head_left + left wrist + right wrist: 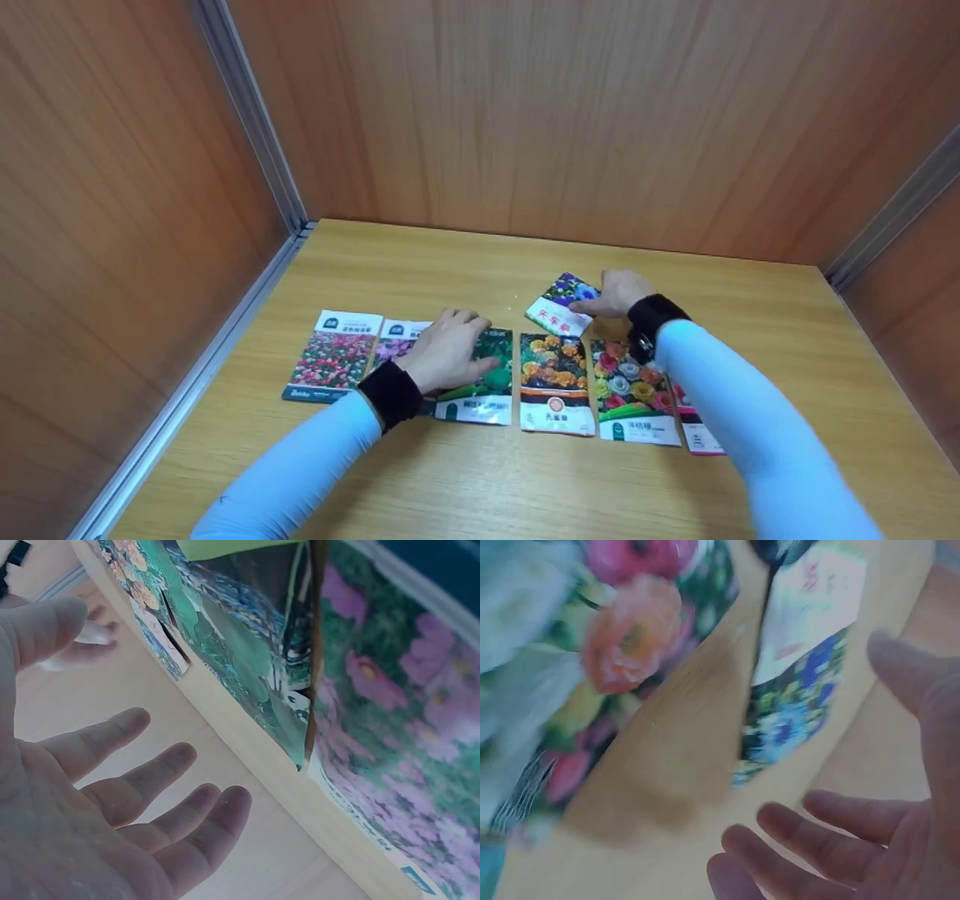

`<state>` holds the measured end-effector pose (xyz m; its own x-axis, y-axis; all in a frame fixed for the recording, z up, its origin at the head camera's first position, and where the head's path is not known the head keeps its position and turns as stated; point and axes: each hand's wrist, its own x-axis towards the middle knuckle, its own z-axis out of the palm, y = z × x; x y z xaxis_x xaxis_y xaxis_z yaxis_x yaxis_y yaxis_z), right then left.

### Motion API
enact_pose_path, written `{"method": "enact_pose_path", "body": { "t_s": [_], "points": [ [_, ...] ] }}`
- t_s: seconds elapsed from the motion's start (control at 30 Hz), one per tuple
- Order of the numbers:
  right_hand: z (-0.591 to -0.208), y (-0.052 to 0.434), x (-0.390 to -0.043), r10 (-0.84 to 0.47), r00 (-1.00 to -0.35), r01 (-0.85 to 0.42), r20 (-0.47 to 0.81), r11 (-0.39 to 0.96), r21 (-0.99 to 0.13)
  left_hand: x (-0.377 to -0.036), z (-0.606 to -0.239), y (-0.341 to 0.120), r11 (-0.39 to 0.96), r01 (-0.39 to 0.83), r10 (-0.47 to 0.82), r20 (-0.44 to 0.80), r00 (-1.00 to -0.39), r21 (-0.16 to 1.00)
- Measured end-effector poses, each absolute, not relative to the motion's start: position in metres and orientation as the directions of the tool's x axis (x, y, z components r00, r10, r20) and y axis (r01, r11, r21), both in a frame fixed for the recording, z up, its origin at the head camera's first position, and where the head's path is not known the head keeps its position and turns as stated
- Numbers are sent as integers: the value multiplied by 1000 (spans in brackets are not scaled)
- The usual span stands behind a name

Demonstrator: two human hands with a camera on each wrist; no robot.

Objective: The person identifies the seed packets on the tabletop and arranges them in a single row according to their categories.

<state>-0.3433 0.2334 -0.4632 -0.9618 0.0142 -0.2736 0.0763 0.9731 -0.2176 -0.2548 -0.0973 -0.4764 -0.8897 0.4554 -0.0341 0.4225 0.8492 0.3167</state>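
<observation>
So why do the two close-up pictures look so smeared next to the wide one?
Head view: evenly lit, fairly sharp, soft shadows under both arms on the table. Right wrist view: heavy blur, the blue-flowered seed packet and the right hand both smeared. Left wrist view: the left hand is fairly clear, the purple-flowered seed packet soft, edges bent by the wide lens.

A light wooden tabletop (465, 480) with a fine grain fills the lower part of the head view. Behind it rises a back wall (570, 112) of reddish-brown wood panelling. Similar panels stand to its left and right, joined at the corners by grey metal strips (247, 112). Even, soft light falls over the tabletop.
</observation>
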Motion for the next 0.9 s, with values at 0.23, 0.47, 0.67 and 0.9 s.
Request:
{"method": "enact_pose_path", "body": {
  "t_s": [0.23,0.47,0.67,0.9],
  "points": [
    [-480,245,-346,139,-938,221,-318,946,-239,-250,-478,-99,838,426,457,-13,-889,342],
    [-486,244,-349,192,-935,297,-299,885,-360,-247,-481,-107,844,426,458,-22,-889,327],
    [-498,238,-353,228,-952,306,-206,760,-573,-248,-479,-110,845,422,454,-25,-890,329],
    [-508,252,-356,351,-908,389,-228,508,-769,-252,-476,-107,842,437,462,-3,-887,315]
  ]
}}
